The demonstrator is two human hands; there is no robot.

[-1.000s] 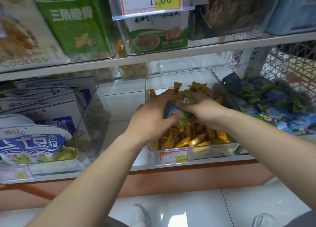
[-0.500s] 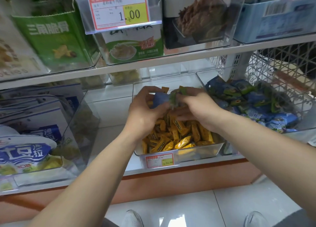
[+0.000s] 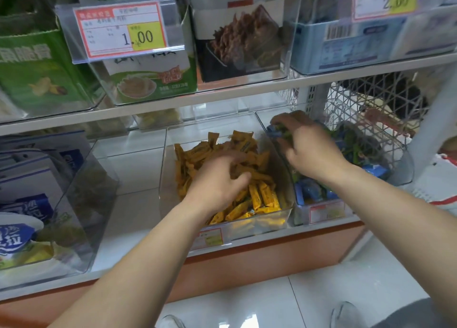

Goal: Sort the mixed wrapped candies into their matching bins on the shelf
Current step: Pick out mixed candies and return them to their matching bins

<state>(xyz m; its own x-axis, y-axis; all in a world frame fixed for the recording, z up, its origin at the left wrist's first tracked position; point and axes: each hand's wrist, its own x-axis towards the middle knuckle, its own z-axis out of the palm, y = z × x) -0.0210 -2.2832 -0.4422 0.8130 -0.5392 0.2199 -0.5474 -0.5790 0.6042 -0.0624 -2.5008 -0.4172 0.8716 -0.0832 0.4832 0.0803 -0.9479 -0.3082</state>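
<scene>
A: The clear bin under your right hand shares a wall with the yellow-candy bin under your left hand. Let go too near that wall and pieces could drop on the wrong side.

B: Your right hand is curled round a bunch of blue and green candies at that bin's far corner, so carry them further right first. Your left hand is blurred over the yellow candies, and I cannot tell whether it holds anything. A careless scoop could drag yellow ones along.
</scene>
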